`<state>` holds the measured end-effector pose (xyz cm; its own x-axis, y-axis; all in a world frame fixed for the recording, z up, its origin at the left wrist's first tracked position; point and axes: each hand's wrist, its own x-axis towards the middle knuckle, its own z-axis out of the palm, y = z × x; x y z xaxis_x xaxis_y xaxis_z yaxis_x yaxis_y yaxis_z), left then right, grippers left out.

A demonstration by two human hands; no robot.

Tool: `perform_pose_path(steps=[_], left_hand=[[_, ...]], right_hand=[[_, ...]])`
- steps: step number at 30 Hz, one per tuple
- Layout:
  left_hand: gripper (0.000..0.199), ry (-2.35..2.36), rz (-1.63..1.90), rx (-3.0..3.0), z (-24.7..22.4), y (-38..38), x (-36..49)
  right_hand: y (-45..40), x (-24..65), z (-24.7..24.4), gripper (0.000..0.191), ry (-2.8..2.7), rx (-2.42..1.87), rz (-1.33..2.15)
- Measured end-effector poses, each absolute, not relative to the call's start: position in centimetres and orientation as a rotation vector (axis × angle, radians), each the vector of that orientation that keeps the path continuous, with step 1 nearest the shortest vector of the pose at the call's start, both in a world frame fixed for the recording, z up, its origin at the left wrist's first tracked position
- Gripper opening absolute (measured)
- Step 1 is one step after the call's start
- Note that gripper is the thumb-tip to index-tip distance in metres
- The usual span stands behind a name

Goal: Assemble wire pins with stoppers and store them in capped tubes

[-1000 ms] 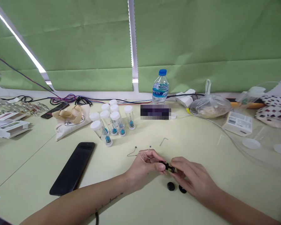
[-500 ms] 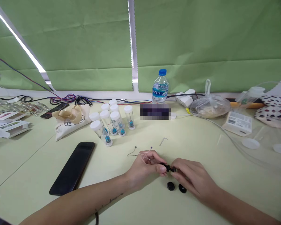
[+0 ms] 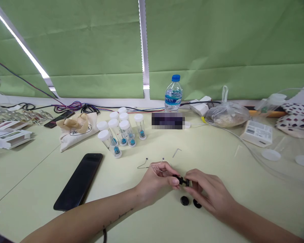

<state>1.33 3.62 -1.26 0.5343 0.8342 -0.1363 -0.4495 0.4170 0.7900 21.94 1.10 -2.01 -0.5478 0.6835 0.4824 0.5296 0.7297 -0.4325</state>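
Now the small black part (image 3: 184,182) is pinched by the left hand (image 3: 158,179) over the table (image 3: 152,226), its end less covered than before by the right hand (image 3: 210,189), whose grip cannot be told, so adjustment seems unfinished.

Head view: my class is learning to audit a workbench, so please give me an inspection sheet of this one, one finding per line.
Surface: pale table, with a seam at its left.
Job's things: slim black part, held up; two black round pieces lie below it, one partly hidden by the right hand.
Clutter: black phone, white-capped clear tubes, cloth bag, water bottle, tied plastic bag.
Hands: left hand holds the black part; the right hand is at its other end, grip unclear.
Cables: purple-and-black bundle near the back; pale cable at right.
Surroundings: green blinds with bright gaps.
Other people: nothing seen.
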Motion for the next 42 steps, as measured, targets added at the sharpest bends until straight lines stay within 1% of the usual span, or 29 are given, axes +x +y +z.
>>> perform_pose_path(steps=[1,4,5,7,9,10,14,17,21,23,24,27,29,32,36,42], left_hand=[[0.018,0.565,0.859,0.776,-1.31,3.56,1.36],[0.017,0.549,0.849,0.788,-1.56,3.40,1.36],[0.017,0.548,0.850,0.794,-1.64,3.38,1.34],[0.016,0.558,0.862,0.799,-1.74,3.43,1.28],[0.016,0.578,0.876,0.793,-1.70,3.54,1.23],[0.017,0.586,0.877,0.789,-1.64,3.58,1.23],[0.017,0.575,0.858,0.780,-1.34,3.55,1.33],[0.018,0.561,0.851,0.777,-1.18,3.49,1.40],[0.020,0.589,0.873,0.777,-1.16,3.58,1.38],[0.020,0.594,0.869,0.785,-1.28,3.60,1.37],[0.020,0.592,0.862,0.790,-1.35,3.59,1.37],[0.020,0.585,0.844,0.792,-1.52,3.51,1.39],[0.020,0.585,0.848,0.776,-1.47,3.45,1.41],[0.022,0.597,0.865,0.750,-1.27,3.43,1.41],[0.022,0.601,0.871,0.765,-1.21,3.51,1.36],[0.022,0.608,0.873,0.763,-1.27,3.58,1.29]], right_hand=[[1.12,21.93,-1.89,0.002,-2.297,-0.916,0.301],[1.15,21.88,-1.55,0.018,-2.315,-0.926,0.265],[1.16,21.84,-1.50,0.019,-2.314,-0.923,0.263],[1.17,21.76,-1.53,0.014,-2.296,-0.914,0.263],[1.19,21.72,-1.69,0.004,-2.266,-0.908,0.252],[1.21,21.72,-1.77,0.003,-2.251,-0.903,0.244],[1.25,21.78,-1.78,0.003,-2.274,-0.907,0.275],[1.27,21.79,-1.58,0.013,-2.327,-0.939,0.307],[1.27,21.80,-1.73,0.006,-2.298,-0.950,0.285],[1.25,21.84,-1.82,0.006,-2.295,-0.954,0.296],[1.22,21.87,-1.81,0.008,-2.305,-0.953,0.309],[1.12,21.98,-1.56,0.027,-2.325,-0.940,0.344],[1.04,22.07,-1.40,0.032,-2.301,-0.938,0.372],[0.97,22.17,-1.44,0.021,-2.262,-0.986,0.396],[0.99,22.10,-1.81,0.010,-2.263,-0.970,0.321],[0.93,21.80,-2.08,0.015,-2.215,-0.879,0.189]])
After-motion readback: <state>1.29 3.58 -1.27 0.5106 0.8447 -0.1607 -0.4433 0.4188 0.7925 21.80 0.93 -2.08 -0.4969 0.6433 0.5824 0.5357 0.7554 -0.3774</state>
